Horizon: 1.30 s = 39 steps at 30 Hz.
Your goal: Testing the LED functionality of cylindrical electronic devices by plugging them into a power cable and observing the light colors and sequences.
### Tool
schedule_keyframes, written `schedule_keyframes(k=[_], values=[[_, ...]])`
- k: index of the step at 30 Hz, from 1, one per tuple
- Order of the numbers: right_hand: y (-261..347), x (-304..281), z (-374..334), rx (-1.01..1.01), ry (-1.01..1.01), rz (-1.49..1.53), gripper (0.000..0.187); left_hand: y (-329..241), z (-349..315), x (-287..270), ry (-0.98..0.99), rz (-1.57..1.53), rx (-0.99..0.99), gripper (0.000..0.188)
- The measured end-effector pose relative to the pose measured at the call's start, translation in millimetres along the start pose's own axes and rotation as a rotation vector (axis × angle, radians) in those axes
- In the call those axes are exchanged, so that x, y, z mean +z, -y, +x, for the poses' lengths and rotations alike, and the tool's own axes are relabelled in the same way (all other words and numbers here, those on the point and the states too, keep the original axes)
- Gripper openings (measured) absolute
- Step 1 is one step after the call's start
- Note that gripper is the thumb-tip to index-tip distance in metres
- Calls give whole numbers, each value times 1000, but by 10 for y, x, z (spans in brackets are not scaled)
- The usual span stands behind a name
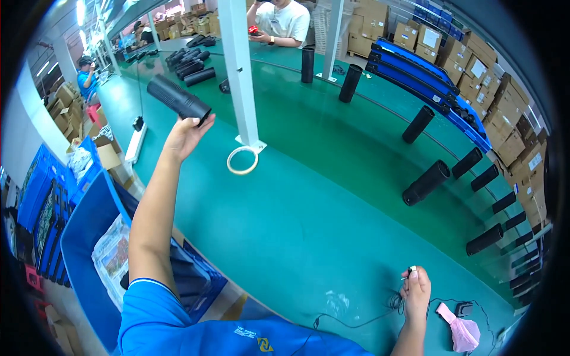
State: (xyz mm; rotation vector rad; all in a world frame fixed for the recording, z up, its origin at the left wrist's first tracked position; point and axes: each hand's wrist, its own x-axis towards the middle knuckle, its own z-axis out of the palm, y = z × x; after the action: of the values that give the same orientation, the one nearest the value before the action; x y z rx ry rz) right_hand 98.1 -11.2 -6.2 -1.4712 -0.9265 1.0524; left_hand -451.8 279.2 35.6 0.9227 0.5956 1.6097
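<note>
My left hand (189, 133) is raised over the far left of the green table, fingers closed around the lower end of a black ribbed cylinder (178, 99), which tilts up to the left. At the near right, my right hand (418, 289) pinches a small dark plug end of a cable (409, 272). The thin black cable runs from there over the table, with a loose coil (396, 301) beside the hand. A roll of tape (243, 160) lies flat by the foot of the white post (240, 77).
Several black cylinders (425, 183) stand along the table's far side; more lie in a pile (189, 64) at the far left. Near my right hand are a pink cloth piece (462, 332) and a black adapter (464, 308). A blue bin (89, 219) stands at my left. Across sits another person (288, 24).
</note>
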Motion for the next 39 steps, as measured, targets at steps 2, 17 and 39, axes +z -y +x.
schedule_keyframes(k=[2, 17, 39], values=[[-25, -60, -44, -45, 41, 30, 14, 55, -203, 235, 71, -62, 8, 63], [159, -20, -313, 0, 152, 200, 26, 1972, -2284, 2749, 578, -469, -680, 77], [281, 82, -412, -153, 332, -549, 14, 2032, -2382, 2642, 967, 80, -167, 80]])
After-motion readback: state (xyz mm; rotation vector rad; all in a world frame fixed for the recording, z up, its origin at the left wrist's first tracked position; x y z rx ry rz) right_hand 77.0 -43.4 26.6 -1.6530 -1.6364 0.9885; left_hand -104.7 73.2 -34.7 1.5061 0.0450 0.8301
